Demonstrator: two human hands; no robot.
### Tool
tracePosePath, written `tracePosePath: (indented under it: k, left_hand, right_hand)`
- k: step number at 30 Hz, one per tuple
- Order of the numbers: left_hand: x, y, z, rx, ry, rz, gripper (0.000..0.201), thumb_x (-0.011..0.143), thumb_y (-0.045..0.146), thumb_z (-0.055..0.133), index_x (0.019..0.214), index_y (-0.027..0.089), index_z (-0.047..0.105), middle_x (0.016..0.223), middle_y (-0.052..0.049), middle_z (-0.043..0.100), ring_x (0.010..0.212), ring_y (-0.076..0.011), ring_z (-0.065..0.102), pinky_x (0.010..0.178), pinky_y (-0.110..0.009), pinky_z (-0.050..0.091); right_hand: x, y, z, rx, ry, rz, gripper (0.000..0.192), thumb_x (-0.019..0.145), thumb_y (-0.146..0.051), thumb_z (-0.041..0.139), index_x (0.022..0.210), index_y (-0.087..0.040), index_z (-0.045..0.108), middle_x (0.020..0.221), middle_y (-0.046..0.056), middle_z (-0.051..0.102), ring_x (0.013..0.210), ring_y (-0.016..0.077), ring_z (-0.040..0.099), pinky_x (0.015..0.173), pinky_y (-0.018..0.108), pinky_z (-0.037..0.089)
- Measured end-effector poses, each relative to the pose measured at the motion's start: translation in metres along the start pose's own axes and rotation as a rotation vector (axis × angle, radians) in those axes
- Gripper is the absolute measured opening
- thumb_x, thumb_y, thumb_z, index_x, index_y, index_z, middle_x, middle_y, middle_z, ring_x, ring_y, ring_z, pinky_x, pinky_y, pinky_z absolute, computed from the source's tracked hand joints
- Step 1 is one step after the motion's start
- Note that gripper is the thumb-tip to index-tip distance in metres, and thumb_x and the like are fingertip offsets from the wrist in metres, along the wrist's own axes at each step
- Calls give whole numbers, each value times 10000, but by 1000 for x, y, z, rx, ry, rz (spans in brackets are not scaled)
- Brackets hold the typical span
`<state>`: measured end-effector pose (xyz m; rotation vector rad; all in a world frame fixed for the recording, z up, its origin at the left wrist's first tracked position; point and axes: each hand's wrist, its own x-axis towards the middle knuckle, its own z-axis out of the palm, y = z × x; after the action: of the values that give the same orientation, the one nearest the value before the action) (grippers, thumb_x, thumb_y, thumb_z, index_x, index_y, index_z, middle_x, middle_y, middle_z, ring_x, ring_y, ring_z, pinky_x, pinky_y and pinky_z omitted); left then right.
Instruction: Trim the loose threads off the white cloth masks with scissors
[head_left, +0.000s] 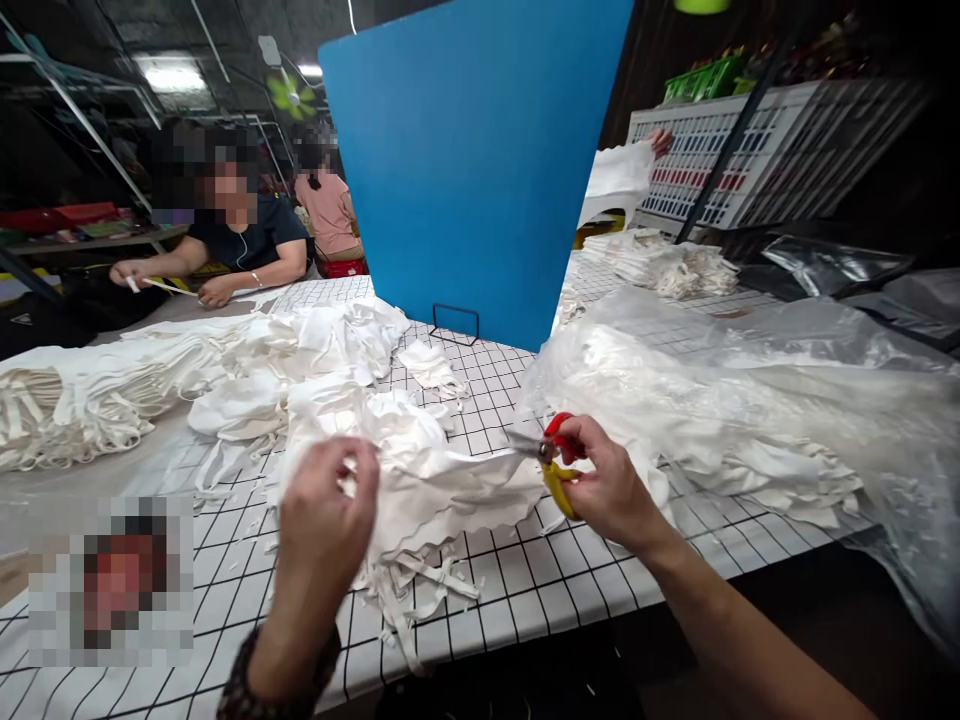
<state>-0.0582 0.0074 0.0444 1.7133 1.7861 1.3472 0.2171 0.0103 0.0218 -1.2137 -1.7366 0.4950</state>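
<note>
My left hand (pixel 326 520) pinches a white fabric mask piece (pixel 450 495) and holds it stretched above the gridded table (pixel 525 590). My right hand (pixel 607 480) grips small scissors with red and yellow handles (pixel 559 460), blades pointing left at the edge of the same piece. Cut white strips (pixel 420 590) lie under the piece near the table's front edge.
A heap of white masks (pixel 300 370) covers the table's left and middle. A clear plastic bag of masks (pixel 750 400) lies at right. A blue upright divider (pixel 472 160) stands behind. Two people sit at the far left; another person's hand holds white fabric (pixel 619 175) beyond the divider.
</note>
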Motion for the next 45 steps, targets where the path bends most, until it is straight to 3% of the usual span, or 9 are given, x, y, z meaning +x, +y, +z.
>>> tracePosePath:
  k: [3, 5, 11, 17, 22, 28, 36, 40, 45]
  left_hand:
    - [-41, 7, 32, -413, -625, -254, 435, 890, 504, 496, 630, 189, 645, 563, -23, 535, 522, -166, 490, 502, -273, 409]
    - [-56, 6, 55, -621, -743, -383, 482, 896, 534, 484, 607, 175, 625, 520, -1, 495, 488, -126, 439, 475, -240, 353]
    - [-63, 2, 89, -856, -707, -610, 405, 785, 500, 687, 658, 120, 624, 563, 17, 517, 485, -66, 396, 459, -191, 291]
    - [-66, 4, 86, -1019, -590, -617, 308, 840, 425, 656, 908, 127, 618, 715, 0, 622, 423, -11, 263, 402, -160, 211]
    - [-68, 4, 78, -1011, -673, -564, 283, 850, 409, 653, 883, 129, 621, 798, -25, 654, 452, -16, 377, 452, -171, 326]
    - [-71, -5, 72, -811, -762, -485, 328, 873, 433, 608, 895, 113, 673, 748, -60, 672, 499, -72, 441, 497, -212, 389]
    - [-73, -6, 74, -490, -302, -4, 225, 892, 330, 602, 765, 167, 689, 1367, -117, 458, 1113, -239, 537, 892, -325, 446]
    - [-73, -12, 84, -787, -453, -134, 234, 931, 349, 540, 860, 161, 661, 1020, -93, 659, 685, -132, 591, 638, -269, 484]
    - [-69, -16, 88, -787, -458, -186, 209, 944, 341, 530, 900, 166, 634, 889, -36, 649, 694, -121, 620, 716, -272, 495]
  right_hand:
    - [-15, -13, 12, -188, -6, -289, 231, 787, -75, 538, 955, -222, 481, 857, 27, 581, 772, 182, 555, 682, 320, 478]
    - [-28, -19, 21, -269, -42, -398, 255, 783, -33, 500, 957, -218, 479, 828, 32, 588, 772, 196, 557, 692, 344, 469]
    - [-63, -19, 33, -230, -102, -322, 251, 776, -36, 504, 950, -219, 498, 797, 29, 604, 734, 202, 564, 686, 361, 463]
    - [-60, -4, 26, 207, -28, 200, 274, 768, -151, 650, 993, -244, 524, 891, 15, 619, 672, 140, 537, 617, 257, 490]
    - [-40, 15, 45, 485, -171, 189, 288, 749, -187, 720, 957, -251, 531, 1034, 27, 636, 800, 146, 595, 703, 265, 509]
    - [-30, 23, 63, 680, 38, 244, 281, 769, -183, 710, 936, -253, 496, 890, -5, 677, 749, 121, 615, 672, 238, 503]
    - [-33, 13, 70, 735, -57, 412, 406, 620, -233, 848, 834, -233, 504, 797, -13, 660, 711, 141, 629, 648, 254, 524]
    - [-37, 14, 70, 753, -105, 456, 392, 639, -304, 837, 813, -230, 494, 787, -21, 645, 683, 130, 601, 631, 245, 495]
    - [-40, 18, 32, 406, -140, 448, 323, 712, -320, 771, 854, -238, 493, 817, -32, 596, 696, 127, 541, 618, 240, 445]
